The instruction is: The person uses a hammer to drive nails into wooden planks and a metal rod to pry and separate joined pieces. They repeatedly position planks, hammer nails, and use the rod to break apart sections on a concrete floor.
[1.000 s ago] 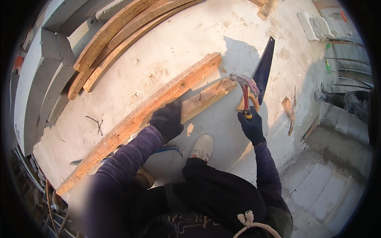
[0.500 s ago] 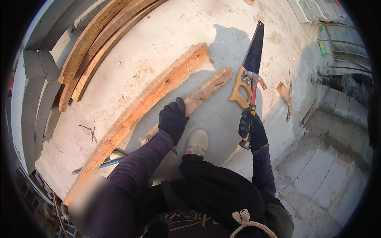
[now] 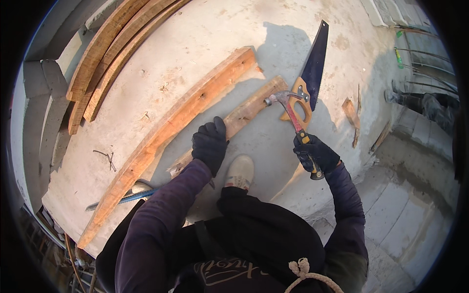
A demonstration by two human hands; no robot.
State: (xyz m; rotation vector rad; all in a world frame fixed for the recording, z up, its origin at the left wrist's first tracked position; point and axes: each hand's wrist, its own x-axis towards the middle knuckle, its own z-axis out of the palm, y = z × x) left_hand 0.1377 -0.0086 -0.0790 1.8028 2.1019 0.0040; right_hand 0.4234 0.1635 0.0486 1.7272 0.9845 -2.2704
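The gloved left hand (image 3: 210,146) is curled closed over the lower part of a short board (image 3: 251,108), which slants away toward two o'clock. A long beam (image 3: 183,108) lies just beyond, at that hand's eleven o'clock. The gloved right hand (image 3: 316,155) wraps firmly around a claw hammer (image 3: 294,117), its head raised toward eleven o'clock. A handsaw (image 3: 314,63) lies on the floor (image 3: 268,168) at the right hand's twelve; a small offcut (image 3: 350,112) rests at one.
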